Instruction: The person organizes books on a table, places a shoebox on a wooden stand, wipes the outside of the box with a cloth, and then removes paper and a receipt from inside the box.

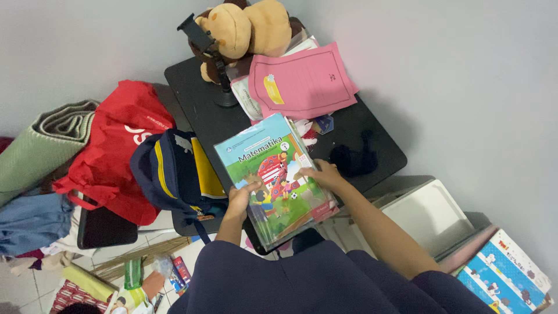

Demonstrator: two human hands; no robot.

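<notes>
Grey walls meet in a corner at the top of the frame, and below them a low black table [372, 145] is crowded with a child's things; from the head camera, the only view, both hands are at the frame's centre holding a stack of books over the table's near edge; the left hand [241, 196] is curled on the stack's left edge, thumb on top and fingers hidden beneath, while the right hand [321, 173] lies closed over the right edge, fingers spread on the cover; gripped from both sides like this, I judge, the stack stays squared and level; the top schoolbook [273, 174] has a glossy cover, blue above and green below, with cartoon children, tilted a little in the frame; further books show as a layered edge beneath it; toward the top centre a brown plush bear [250, 29] sits against the corner behind a small black stand [224, 87]; just right of it lies a pink folder [302, 81]; left of the table lean a navy and yellow backpack [168, 174] and a red bag [116, 151].
</notes>
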